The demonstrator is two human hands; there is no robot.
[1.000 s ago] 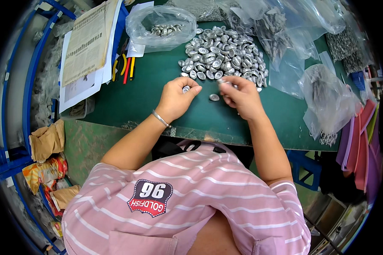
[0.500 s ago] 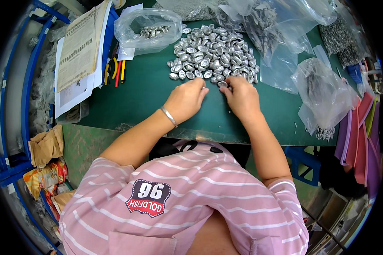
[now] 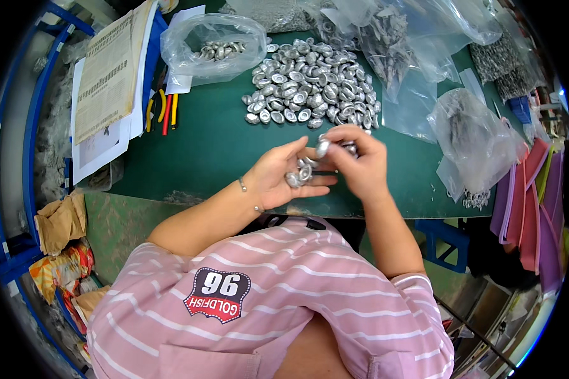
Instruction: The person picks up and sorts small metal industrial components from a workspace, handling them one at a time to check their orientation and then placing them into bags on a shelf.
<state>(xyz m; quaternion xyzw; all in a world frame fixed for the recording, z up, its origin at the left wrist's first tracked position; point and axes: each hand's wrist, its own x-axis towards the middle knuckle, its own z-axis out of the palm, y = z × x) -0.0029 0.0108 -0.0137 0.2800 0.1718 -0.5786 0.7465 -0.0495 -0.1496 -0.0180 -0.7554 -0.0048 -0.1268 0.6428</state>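
Observation:
Several small silver oval metal pieces (image 3: pixel 300 175), dished like tiny cups, rest on the fingers of my left hand (image 3: pixel 274 175), which is turned palm up with the fingers stretched out. Just to its right, my right hand (image 3: pixel 365 165) is closed on more such pieces; one oval metal piece (image 3: pixel 323 148) shows between thumb and fingertips, and others peek out by the curled fingers. Beyond both hands lies a broad pile of the same oval metal pieces (image 3: pixel 316 82) on the green tabletop (image 3: pixel 202 139). How many pieces the right hand holds is partly hidden.
A clear plastic bag (image 3: pixel 177 47) with similar pieces stands at the far left, near yellow- and red-handled tools (image 3: pixel 165 114) and a propped paper sheet (image 3: pixel 107 82). Further plastic bags (image 3: pixel 474 132) of metal parts sit at the right. Coloured strips (image 3: pixel 525 202) hang beyond the right edge.
Both hands have drawn back from the near edge of the pile, toward me. My left hand has turned palm up with metal pieces on it, and my right hand now holds pieces beside it.

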